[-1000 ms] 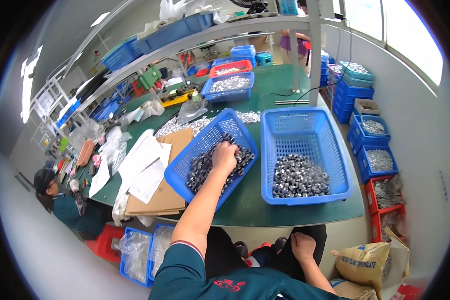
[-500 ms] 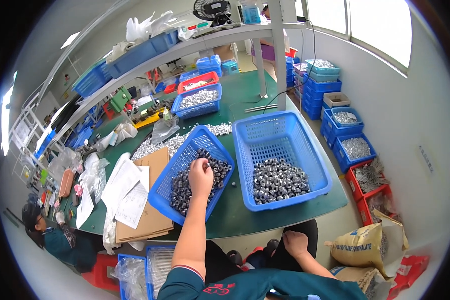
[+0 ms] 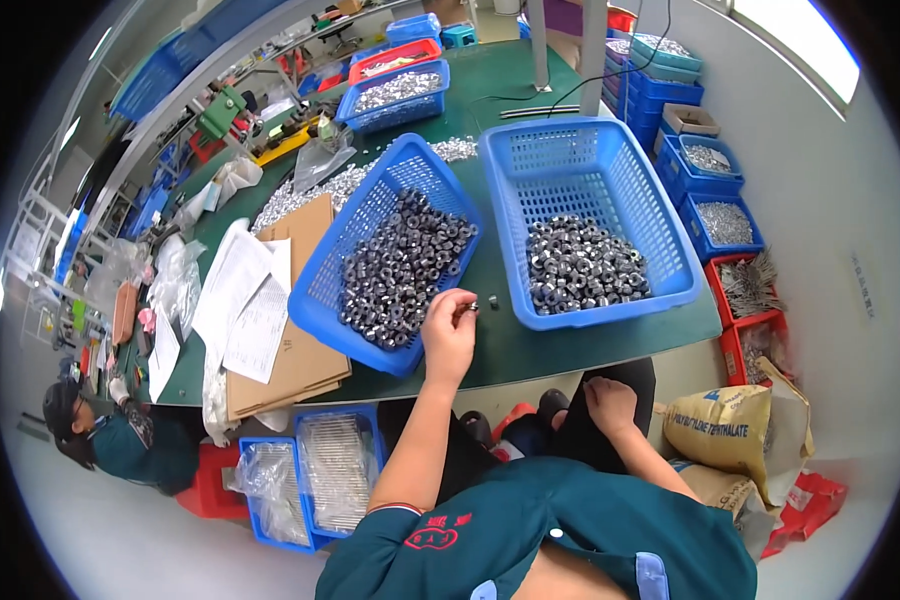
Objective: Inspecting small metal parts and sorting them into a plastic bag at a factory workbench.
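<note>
sorting looks to be somewhere in the middle, going by how the nuts sit right now; our left hand (image 3: 450, 335) is up over the green table (image 3: 515, 350), right at the near corner of the left basket (image 3: 390, 250), with thumb and fingertips pinched on one small metal nut (image 3: 473, 306); a second loose nut (image 3: 493, 303) lies on the table just beside it, in the gap between the two baskets; the left basket is tilted, propped on the cardboard (image 3: 295, 350), and it's got a big heap of dark nuts in it, so we'd say plenty left to go through; the right basket (image 3: 590, 210) sits flat and holds a smaller, flatter pile of nuts (image 3: 580, 265), so some are already across, if that's the direction it goes; our right hand (image 3: 610, 405) is down on our lap below the table edge, fingers curled loosely, holding nothing as far as we can see; off to the left a co-worker (image 3: 100, 440) in a teal top sits at the same table; papers (image 3: 240, 300) lie on the cardboard, and more blue bins (image 3: 715, 185) of parts are stacked on the right.
</note>
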Available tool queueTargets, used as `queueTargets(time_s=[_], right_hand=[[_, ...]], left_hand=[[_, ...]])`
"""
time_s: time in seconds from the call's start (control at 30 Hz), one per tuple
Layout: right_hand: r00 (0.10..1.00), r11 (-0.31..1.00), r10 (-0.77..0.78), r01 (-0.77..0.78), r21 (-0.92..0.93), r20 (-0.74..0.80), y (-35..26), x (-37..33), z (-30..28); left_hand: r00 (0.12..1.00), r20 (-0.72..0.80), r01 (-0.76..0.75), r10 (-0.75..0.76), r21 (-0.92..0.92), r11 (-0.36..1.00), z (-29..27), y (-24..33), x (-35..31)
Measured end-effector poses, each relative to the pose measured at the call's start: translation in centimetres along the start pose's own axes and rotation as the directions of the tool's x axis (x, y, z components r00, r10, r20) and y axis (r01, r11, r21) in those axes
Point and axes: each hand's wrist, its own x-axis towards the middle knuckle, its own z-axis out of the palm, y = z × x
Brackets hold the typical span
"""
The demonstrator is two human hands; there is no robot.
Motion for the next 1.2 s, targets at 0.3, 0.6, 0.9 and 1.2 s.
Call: queueTargets(time_s=[0.3,0.6,0.9,1.2], right_hand=[[0.998,0.998,0.058,-0.058,-0.022,0.017,-0.1,-0.7,-0.6],[1.0,0.999,0.0,-0.001,-0.04,-0.016,0.0,-0.6,-0.3],[1.0,0.999,0.003,-0.004,-0.032,-0.029,0.4,-0.3,-0.1],[0.997,1.0,-0.008,0.009,0.006,-0.081,-0.1,-1.4,-0.3]], left_hand=[[0.952,0.244,-0.286,0.182,0.507,0.813,2.5,1.0,0.1],[0.778,0.491,-0.626,0.392,0.552,0.551,1.7,-0.2,1.0],[0.482,0.65,-0.872,0.588,0.287,0.397,0.6,0.5,0.6],[0.691,0.488,-0.721,0.533,0.422,0.549,-2.3,0.4,-0.8]])
